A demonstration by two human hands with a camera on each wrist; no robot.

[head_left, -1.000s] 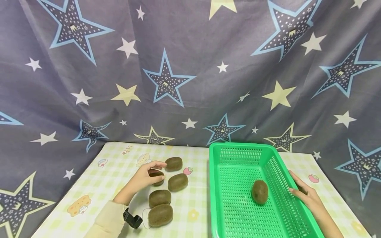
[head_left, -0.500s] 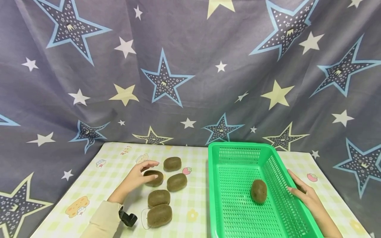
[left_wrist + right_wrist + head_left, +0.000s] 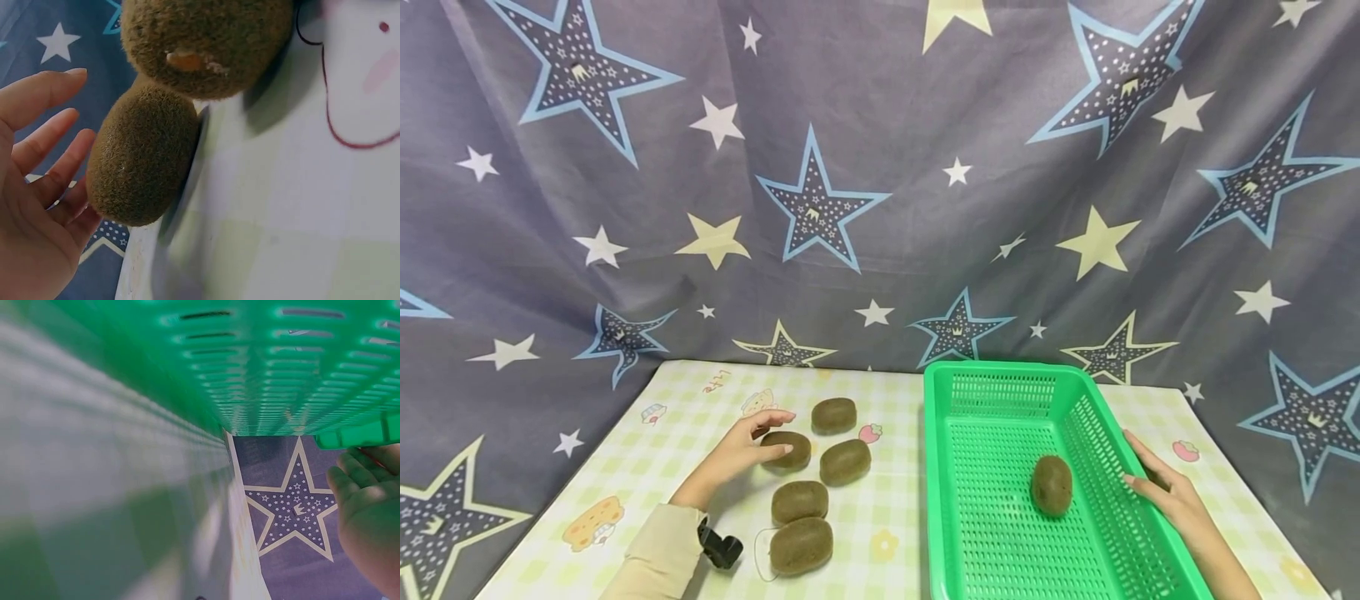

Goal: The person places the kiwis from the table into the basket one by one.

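My left hand (image 3: 741, 450) curves loosely beside a brown kiwi (image 3: 790, 450) at the left of the table, thumb on its near side and fingers at its far side. In the left wrist view the fingers of the left hand (image 3: 44, 162) are spread and relaxed, some tips right at a fuzzy kiwi (image 3: 142, 156); another kiwi (image 3: 206, 44) has a pale scuff. Far to the right, my right hand (image 3: 1176, 500) holds the side of a green basket (image 3: 934, 483), its thumb on the rim and fingers outside. One kiwi (image 3: 1052, 486) lies inside the basket.
Several more kiwis stand near the left hand: a back one (image 3: 833, 415), a middle one (image 3: 846, 462), and two in front, the nearer (image 3: 801, 546) beside a thin loop. A checked cloth (image 3: 880, 500) covers the table. Behind hangs a starry curtain (image 3: 925, 275).
My left hand has drawn back a little to the left, uncovering more of the kiwi beside it. The right hand stays at the basket. The view has shifted slightly.
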